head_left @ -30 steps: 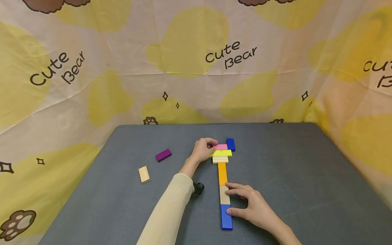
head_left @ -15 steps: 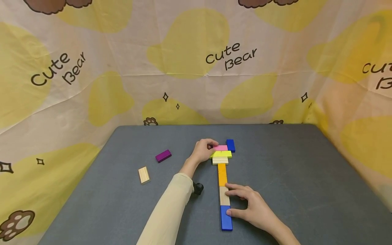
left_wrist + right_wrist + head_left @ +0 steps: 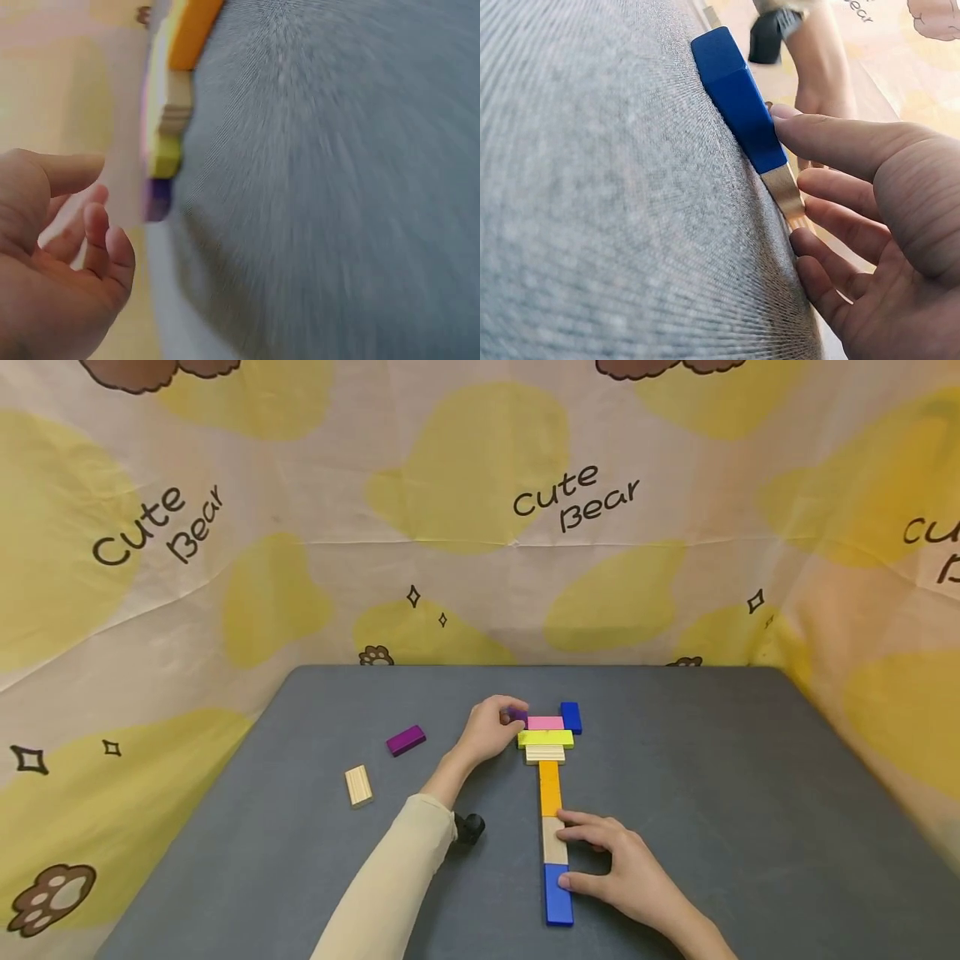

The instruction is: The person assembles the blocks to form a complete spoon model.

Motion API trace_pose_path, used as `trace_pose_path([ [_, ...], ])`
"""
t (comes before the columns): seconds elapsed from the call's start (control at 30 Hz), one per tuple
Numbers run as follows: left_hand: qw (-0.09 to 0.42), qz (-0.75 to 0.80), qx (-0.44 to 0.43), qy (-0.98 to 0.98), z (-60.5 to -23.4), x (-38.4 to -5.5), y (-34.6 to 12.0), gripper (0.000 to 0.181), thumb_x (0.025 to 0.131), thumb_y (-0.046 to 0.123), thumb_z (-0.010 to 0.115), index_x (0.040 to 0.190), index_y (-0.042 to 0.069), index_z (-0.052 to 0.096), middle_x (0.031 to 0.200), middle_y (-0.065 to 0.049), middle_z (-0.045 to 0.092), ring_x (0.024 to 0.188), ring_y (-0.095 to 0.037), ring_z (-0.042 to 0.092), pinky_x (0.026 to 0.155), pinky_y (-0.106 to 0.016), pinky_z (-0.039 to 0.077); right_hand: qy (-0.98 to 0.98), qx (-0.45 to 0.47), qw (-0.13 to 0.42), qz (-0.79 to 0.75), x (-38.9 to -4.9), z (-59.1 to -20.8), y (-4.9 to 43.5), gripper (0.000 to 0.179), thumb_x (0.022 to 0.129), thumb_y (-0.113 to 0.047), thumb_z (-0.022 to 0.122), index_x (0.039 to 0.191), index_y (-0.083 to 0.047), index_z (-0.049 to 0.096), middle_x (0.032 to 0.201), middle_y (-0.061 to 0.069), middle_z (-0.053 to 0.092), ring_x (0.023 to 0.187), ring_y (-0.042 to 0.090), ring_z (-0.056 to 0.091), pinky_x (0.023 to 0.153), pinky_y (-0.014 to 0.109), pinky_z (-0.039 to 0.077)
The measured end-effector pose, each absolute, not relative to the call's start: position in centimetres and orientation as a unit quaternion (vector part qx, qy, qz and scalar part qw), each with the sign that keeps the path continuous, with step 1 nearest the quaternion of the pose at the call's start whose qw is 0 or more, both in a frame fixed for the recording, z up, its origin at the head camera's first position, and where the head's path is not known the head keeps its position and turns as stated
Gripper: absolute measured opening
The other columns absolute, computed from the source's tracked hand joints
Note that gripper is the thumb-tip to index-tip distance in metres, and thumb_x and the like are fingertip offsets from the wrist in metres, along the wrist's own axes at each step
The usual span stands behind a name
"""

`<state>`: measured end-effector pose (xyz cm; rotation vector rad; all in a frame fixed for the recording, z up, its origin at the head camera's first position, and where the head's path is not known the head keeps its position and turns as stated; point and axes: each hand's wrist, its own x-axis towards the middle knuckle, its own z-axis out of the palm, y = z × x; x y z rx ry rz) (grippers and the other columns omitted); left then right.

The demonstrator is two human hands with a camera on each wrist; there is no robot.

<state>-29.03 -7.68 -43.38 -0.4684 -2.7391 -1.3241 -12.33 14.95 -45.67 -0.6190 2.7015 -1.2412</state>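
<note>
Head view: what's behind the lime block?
Behind the lime block: a pink block, with a dark blue block at its right end and a purple block at its left. The left hand hides part of the purple block.

Looks like painted wood on the near blue block [image 3: 739, 112]: smooth, faint sheen. Reads likewise smooth on the orange block [image 3: 551, 788] and purple block [image 3: 406, 741]. Shows bare wood, streaky grain, on the loose plain block [image 3: 358, 786]. Reads matt, ribbed, fabric-like on the tabletop [image 3: 615, 187]; creased cloth on the backdrop [image 3: 465, 477]; soft matt cloth on the sleeve [image 3: 382, 877].
</note>
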Motion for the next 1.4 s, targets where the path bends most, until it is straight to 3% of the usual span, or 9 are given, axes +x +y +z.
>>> trace_pose_path([
  [0.37,0.129,-0.461,-0.113,-0.871,-41.4,-22.3,-16.9,0.032,0.086,0.006,0.076,0.117,0.008,0.07,0.119,-0.008,0.062,0.105,-0.034,0.057,0.083,-0.049,0.049,0.885,-0.21,0.045,-0.414,-12.2,-45.7,15.1,0.05,0.077,-0.051,0.08,0.12,-0.029,0.069,0.139,-0.013,0.052,0.119,0.017,0.05,0.091,0.037,0.049],
  [0.53,0.155,-0.437,-0.072,-0.883,-41.8,-20.2,-21.0,0.037,0.084,0.009,0.079,0.119,0.01,0.069,0.122,-0.01,0.062,0.107,-0.034,0.056,0.083,-0.05,0.047,0.882,-0.213,0.042,-0.418,-12.3,-45.8,15.1,0.049,0.077,-0.051,0.08,0.12,-0.029,0.069,0.139,-0.012,0.053,0.119,0.018,0.05,0.091,0.037,0.049],
  [0.73,0.118,-0.467,-0.031,-0.876,-42.6,-18.9,-25.1,0.045,0.087,0.023,0.078,0.129,0.015,0.065,0.135,-0.006,0.054,0.115,-0.031,0.051,0.085,-0.047,0.045,0.883,-0.211,0.037,-0.418,-12.3,-45.7,15.3,0.05,0.077,-0.05,0.081,0.12,-0.029,0.069,0.139,-0.012,0.053,0.118,0.018,0.05,0.09,0.036,0.049],
  [0.9,0.104,-0.486,-0.021,-0.868,-42.8,-18.3,-28.1,0.049,0.087,0.028,0.077,0.132,0.016,0.063,0.137,-0.005,0.052,0.115,-0.031,0.051,0.082,-0.035,0.047,0.886,-0.206,0.045,-0.413,-12.3,-45.8,15.2,0.05,0.076,-0.051,0.08,0.12,-0.03,0.068,0.139,-0.013,0.052,0.118,0.018,0.05,0.09,0.037,0.049],
  [1.03,0.1,-0.481,-0.034,-0.871,-43.1,-18.2,-29.6,0.046,0.089,0.022,0.075,0.133,0.015,0.062,0.137,-0.007,0.053,0.118,-0.027,0.05,0.085,-0.025,0.046,0.888,-0.202,0.048,-0.411,-12.3,-45.8,15.1,0.049,0.076,-0.051,0.081,0.12,-0.03,0.069,0.139,-0.013,0.053,0.118,0.018,0.049,0.09,0.037,0.049],
  [1.27,0.057,-0.475,-0.054,-0.877,-44.1,-18.4,-30.5,0.047,0.089,-0.002,0.069,0.135,0.005,0.06,0.13,-0.02,0.057,0.114,-0.034,0.055,0.079,-0.023,0.049,0.888,-0.2,0.052,-0.41,-12.3,-45.7,15.1,0.05,0.076,-0.05,0.081,0.12,-0.03,0.069,0.139,-0.012,0.053,0.117,0.017,0.049,0.09,0.036,0.049],
  [1.4,0.045,-0.469,-0.057,-0.88,-44.8,-18.5,-30.7,0.052,0.087,-0.012,0.064,0.136,0.004,0.058,0.13,-0.021,0.057,0.114,-0.034,0.055,0.08,-0.022,0.049,0.885,-0.206,0.051,-0.414,-12.3,-45.8,15.1,0.05,0.077,-0.051,0.08,0.12,-0.03,0.068,0.139,-0.012,0.053,0.116,0.017,0.05,0.09,0.036,0.049],
])
